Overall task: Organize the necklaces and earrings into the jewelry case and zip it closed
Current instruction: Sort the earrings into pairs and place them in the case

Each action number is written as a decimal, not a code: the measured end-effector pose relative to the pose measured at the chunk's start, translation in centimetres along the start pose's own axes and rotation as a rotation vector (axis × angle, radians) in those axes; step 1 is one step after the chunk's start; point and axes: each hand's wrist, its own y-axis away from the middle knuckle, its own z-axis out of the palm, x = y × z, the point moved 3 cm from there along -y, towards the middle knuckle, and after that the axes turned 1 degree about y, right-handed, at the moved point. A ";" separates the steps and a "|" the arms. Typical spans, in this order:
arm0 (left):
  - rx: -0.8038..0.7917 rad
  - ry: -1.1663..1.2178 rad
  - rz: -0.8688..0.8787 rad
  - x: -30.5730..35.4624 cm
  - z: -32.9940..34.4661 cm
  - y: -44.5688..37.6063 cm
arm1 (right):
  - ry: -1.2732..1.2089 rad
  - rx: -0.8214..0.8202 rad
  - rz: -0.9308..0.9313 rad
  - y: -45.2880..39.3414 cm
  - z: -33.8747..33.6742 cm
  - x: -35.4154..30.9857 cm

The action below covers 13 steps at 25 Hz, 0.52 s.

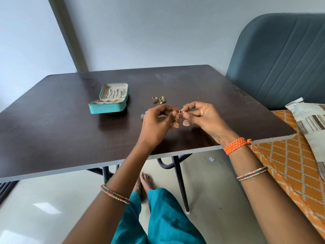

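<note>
A: Report the pose of both arms.

B: Both forearms reach forward over the near edge of the table (70, 141). The left hand (156, 120) and right hand (202, 117) meet above the tabletop, right of centre, with knuckles raised and fingers curled inward toward each other.

A: State the grip on each side.

B: The left hand pinches the top of one gold bell-shaped earring (175, 124) between thumb and forefinger; the bell hangs below the fingertips. The right hand pinches the second bell-shaped earring (186, 122) in the same manner. The two pinches sit just beside each other. Whether the two earrings touch cannot be told.

A: Location of the jewelry case?

B: The teal jewelry case (110, 101) sits on the table, left of and beyond the hands, well apart from them. Its lid stands open and tilted back; pale jewellery hangs inside the lid, and the base compartments face up.

A: Other loose items?

B: A pair of dark gold earrings (158, 99) lies on the table between the case and the hands, toward the far side. A small silver earring (143, 115) lies just left of the left hand. A small clear piece (185, 104) shows just beyond the right fingertips; its nature cannot be told.
</note>
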 end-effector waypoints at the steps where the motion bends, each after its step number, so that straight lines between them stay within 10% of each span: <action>1: 0.004 0.020 -0.022 0.1 -0.3 0.2 | 0.017 0.026 -0.007 0.1 0.1 -0.2; 13: 0.081 -0.374 -0.230 -0.7 0.7 0.9 | 0.220 0.049 0.137 -0.4 1.3 1.4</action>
